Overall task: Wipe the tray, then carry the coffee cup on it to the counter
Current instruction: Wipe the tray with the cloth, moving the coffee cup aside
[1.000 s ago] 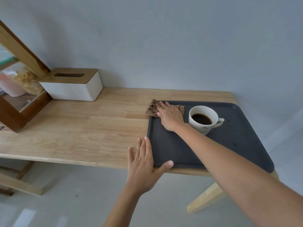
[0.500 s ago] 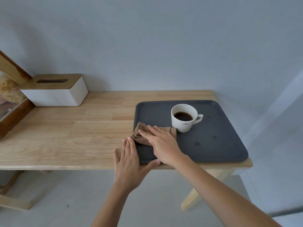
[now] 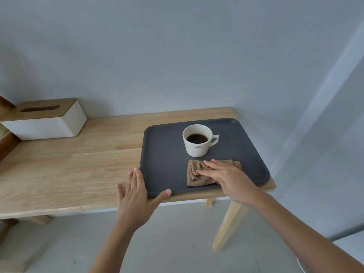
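The tray lies at the right end of the wooden table, the coffee cup standing on it, while the right hand presses flat, fingers spread, on a brown cloth and the left hand, open, braces the near-left corner.

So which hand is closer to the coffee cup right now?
Right. The right hand presses the cloth just in front of the coffee cup; the left hand braces the tray at its near-left corner.
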The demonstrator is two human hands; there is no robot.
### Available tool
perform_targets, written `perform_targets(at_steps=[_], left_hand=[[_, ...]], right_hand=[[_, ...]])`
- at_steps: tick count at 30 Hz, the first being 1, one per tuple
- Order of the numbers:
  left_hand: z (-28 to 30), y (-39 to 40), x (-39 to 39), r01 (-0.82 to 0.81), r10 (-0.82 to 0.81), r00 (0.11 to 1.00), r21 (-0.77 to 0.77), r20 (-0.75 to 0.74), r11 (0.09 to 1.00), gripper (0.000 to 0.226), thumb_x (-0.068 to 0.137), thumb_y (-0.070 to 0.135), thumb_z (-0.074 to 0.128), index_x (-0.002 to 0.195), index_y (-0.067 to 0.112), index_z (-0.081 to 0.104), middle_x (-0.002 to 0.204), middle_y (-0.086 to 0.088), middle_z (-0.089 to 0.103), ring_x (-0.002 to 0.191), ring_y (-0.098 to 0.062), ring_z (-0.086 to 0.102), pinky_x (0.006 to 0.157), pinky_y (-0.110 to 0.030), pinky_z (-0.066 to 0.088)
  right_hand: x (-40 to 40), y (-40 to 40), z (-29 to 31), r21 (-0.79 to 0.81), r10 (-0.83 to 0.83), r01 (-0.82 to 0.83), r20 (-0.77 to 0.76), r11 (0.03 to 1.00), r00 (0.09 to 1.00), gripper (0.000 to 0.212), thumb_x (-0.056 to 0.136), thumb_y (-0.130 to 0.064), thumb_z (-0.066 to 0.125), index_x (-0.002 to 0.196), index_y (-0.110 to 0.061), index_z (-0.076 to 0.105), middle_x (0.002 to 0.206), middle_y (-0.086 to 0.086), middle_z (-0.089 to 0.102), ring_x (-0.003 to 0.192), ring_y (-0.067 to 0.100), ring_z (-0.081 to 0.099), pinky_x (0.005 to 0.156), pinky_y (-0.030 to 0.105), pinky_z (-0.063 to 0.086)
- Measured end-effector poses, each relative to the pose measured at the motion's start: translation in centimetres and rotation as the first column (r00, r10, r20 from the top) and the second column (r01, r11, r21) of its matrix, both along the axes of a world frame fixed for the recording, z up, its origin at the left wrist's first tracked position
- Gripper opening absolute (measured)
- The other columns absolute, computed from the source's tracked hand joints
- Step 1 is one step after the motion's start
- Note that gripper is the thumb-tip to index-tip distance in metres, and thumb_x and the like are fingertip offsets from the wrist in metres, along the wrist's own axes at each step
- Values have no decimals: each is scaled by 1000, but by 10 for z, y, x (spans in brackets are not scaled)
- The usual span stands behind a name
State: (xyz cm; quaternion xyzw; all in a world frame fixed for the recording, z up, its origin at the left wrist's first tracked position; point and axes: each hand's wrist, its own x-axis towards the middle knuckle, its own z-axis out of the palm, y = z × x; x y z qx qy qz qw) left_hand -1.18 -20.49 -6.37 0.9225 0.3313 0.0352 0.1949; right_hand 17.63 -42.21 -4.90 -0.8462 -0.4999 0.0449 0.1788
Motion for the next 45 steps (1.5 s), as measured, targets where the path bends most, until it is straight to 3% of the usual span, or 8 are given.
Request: perform_targets(at_steps=[12,17,19,21,26,31,38,45], left_hand=[[7,-1,1,19,-22,999,-71,-46,997,127,60,94,22,148,12,-18,161,0,-13,146,-14,-19,118,-53,-8],[25,-4,18,40,-47,997,-101,-63,994,122,69,81,47,148,17,-20,157,-7,-27,142,-23,-31,115,-56,-12],[35,-13,38,81,-74,994,-88,82,993,111,75,68,57,151,19,-8,160,-3,-19,146,-21,-22,116,-52,-8],[43,-23,63,97,-69,972,-117,225,988,97,79,52,66,151,19,11,162,-2,0,149,-21,2,119,-46,10],[47,-33,116,92,42,921,-320,387,943,88,68,38,82,141,21,35,142,-1,46,124,-16,48,101,-37,46],[36,-25,138,143,67,877,-392,475,909,71,63,33,86,124,23,51,121,6,61,112,-11,57,87,-23,44],[29,-7,143,207,67,831,-417,553,885,66,62,31,87,119,25,54,112,12,63,96,3,58,77,-11,45],[47,47,140,226,80,801,-423,593,878,66,60,28,88,118,20,57,111,9,65,103,-5,61,82,-16,47]], right_hand=[[41,-55,17,-62,-16,3,-203,998,979,49,101,-6,37,138,-36,47,155,-11,32,147,8,19,118,28,20],[56,-48,44,92,-76,111,-326,990,942,38,95,-8,51,125,-29,61,128,-8,64,120,9,58,96,15,39],[62,-35,53,183,-151,220,-332,958,931,38,94,-7,53,128,-24,60,125,-2,66,106,9,63,94,21,45],[64,-17,57,222,-212,301,-350,928,912,41,92,-8,58,130,-21,57,125,2,66,100,12,64,92,27,49],[66,18,56,240,-195,343,-485,908,853,56,82,-9,72,134,-14,53,124,6,66,96,13,65,94,33,52],[71,28,49,273,-132,307,-514,912,848,54,76,-7,77,126,-19,61,116,0,70,103,13,66,99,42,51],[78,44,41,336,-122,336,-525,880,843,49,74,-8,79,120,-20,66,112,-4,72,103,11,67,97,41,53],[80,98,52,362,-72,332,-574,871,816,44,75,-9,78,115,-25,68,106,-7,74,100,11,69,97,39,53]])
